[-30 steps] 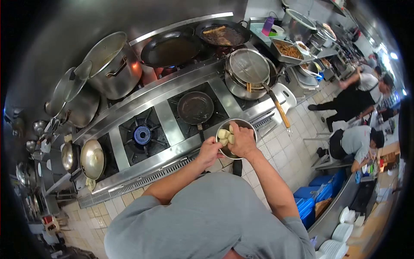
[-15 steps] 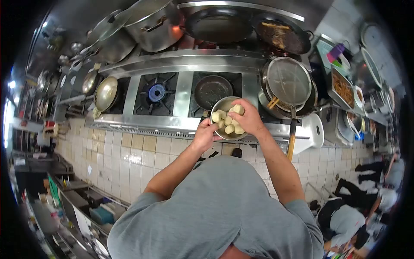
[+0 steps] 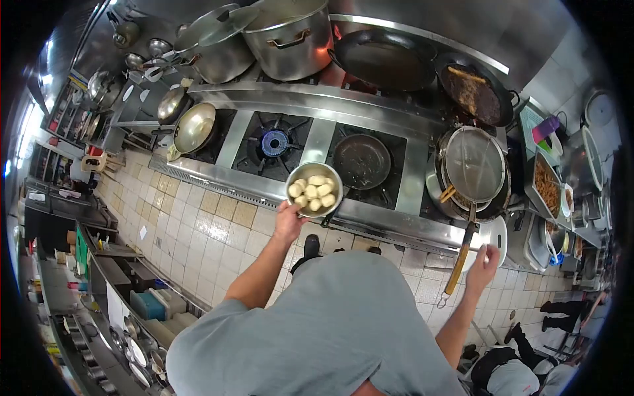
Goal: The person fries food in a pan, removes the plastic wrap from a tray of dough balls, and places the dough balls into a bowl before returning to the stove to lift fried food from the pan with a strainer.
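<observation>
I take the long steel stove (image 3: 317,142) as my landmark, since it fills the upper middle of my view. At its back stand the biggest vessels: a tall stockpot (image 3: 290,36) and, to the right of that, a wide dark wok (image 3: 386,59), with a second pan of browned food (image 3: 475,92) further right. On the stove's right end sits a large pot capped by a mesh strainer (image 3: 474,165), whose wooden handle (image 3: 459,267) hangs down past the stove's front edge. In the stove's middle I see an empty black frying pan (image 3: 361,160); just left of it a burner (image 3: 274,143) shows a blue flame, and left again a steel wok (image 3: 193,127) leans on edge.

In front of the stove, over its front rail and below the lit burner, is the steel bowl (image 3: 314,189), filled with pale rounded pieces (image 3: 313,191) (potato or dough, I cannot say which). My left hand (image 3: 288,221) grips the bowl from below at its near rim, fingers closed against the metal, and it alone carries the bowl.

My right hand (image 3: 483,267) is well apart from the bowl, below the stove's right end and just beside the strainer's wooden handle. Its fingers look loosely spread and nothing shows in its grasp, though I cannot tell whether it touches the handle.

Below the stove's right corner, people in dark clothes (image 3: 561,317) crouch on the tiled floor.
</observation>
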### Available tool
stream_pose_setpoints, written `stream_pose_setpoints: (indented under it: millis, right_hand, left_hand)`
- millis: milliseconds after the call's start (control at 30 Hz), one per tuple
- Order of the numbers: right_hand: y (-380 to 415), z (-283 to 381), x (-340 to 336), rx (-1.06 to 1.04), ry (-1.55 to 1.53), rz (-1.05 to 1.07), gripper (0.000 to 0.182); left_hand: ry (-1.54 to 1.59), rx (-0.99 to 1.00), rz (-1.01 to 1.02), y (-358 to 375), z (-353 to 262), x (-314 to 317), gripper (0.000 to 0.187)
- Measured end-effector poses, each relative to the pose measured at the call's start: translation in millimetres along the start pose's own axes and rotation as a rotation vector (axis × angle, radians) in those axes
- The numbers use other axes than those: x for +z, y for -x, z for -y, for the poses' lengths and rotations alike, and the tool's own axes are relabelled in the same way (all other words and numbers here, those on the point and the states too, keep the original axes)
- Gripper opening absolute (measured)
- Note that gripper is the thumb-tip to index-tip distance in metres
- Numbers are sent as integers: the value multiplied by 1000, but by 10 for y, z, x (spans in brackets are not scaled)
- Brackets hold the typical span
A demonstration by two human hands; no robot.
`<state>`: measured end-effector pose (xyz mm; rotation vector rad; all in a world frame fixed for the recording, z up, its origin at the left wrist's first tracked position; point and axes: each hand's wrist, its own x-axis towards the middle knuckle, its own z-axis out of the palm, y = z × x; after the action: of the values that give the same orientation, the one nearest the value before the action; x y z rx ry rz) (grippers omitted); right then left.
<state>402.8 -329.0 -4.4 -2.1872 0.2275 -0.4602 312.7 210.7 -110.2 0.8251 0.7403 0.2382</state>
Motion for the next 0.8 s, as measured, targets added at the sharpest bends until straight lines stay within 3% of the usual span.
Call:
stream_pose_setpoints:
  millis: [33, 100, 133, 167, 200, 233, 333, 400, 467, 533, 600, 667, 733, 800]
  right_hand:
    - [88, -629, -59, -33, 120, 11, 38]
    - [415, -549, -131, 568, -161, 306, 52]
    - [547, -602, -102, 701, -399, 483, 62]
    - [654, -281, 6, 954, -677, 463, 65]
    - [678, 96, 55, 1005, -782, 456, 62]
    - [700, -266, 111, 932, -973, 572, 50]
    - [725, 302, 12, 772, -902, 430, 39]
    - [698, 539, -124, 690, -784, 363, 29]
    - [610, 584, -261, 449, -359, 219, 23]
    - [342, 662, -260, 393, -281, 151, 20]
    - [-52, 633, -88, -34, -45, -65, 20]
    - [-557, 1022, 6, 156, -60, 53, 22]
    - [-1181, 1110, 192, 273, -55, 149, 25]
    - [-1861, 795, 585, 1, 122, 77, 27]
  left_hand:
    - [1, 1, 5, -172, 30, -269, 26]
    - [-53, 15, -77, -503, 112, -655, 29]
    - [-9, 26, -94, -472, 44, -566, 30]
    - [32, 28, -97, -423, 6, -417, 31]
    - [48, 13, -49, -448, 20, -383, 31]
    - [64, -2, -7, -479, 41, -401, 31]
    - [46, -9, 3, -617, 196, -514, 36]
    - [36, -14, 48, -677, 180, -631, 39]
    - [-11, -133, 148, -791, 202, -893, 58]
    - [-20, -166, 114, -773, 154, -1036, 69]
    - [-31, -189, 76, -658, 71, -1081, 80]
    - [-138, -107, -141, -508, 16, -1084, 88]
    - [-241, -24, -218, -488, 43, -1351, 84]
    - [-298, 19, -328, -404, 72, -1616, 74]
